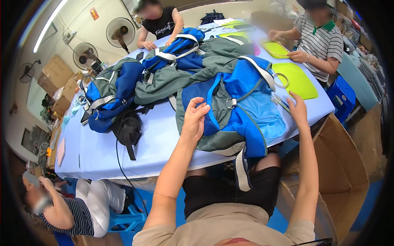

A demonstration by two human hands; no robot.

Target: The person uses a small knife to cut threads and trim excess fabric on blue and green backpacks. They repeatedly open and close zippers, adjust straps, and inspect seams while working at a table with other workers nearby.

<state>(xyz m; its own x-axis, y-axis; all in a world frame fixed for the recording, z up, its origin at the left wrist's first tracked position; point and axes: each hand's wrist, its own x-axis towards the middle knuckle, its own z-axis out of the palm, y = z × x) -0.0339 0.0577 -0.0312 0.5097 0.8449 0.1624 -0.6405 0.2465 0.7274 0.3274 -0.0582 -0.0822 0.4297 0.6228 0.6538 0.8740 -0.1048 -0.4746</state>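
A blue and grey-green fabric bag (236, 117) with white webbing straps lies across the near table edge in front of me. My left hand (194, 119) is over its left side, next to a dark blue mesh pocket; the fingers are half curled, with a gap to the thumb, and I see nothing held. My right hand (297, 108) is to the right of the bag, fingers stretched out and apart, beside a small pair of metal thread snips (280, 101). A metal ring (231, 103) hangs at the middle of the bag. One webbing strap (242, 170) drops over the table edge toward my lap.
More blue and green bags (164, 80) are piled on the table (98, 151). A black pouch (128, 128) lies left. Yellow-green sheets (301, 82) and a tape roll (281, 80) are at right. Two co-workers are across; another person sits lower left. A cardboard box (338, 172) stands right.
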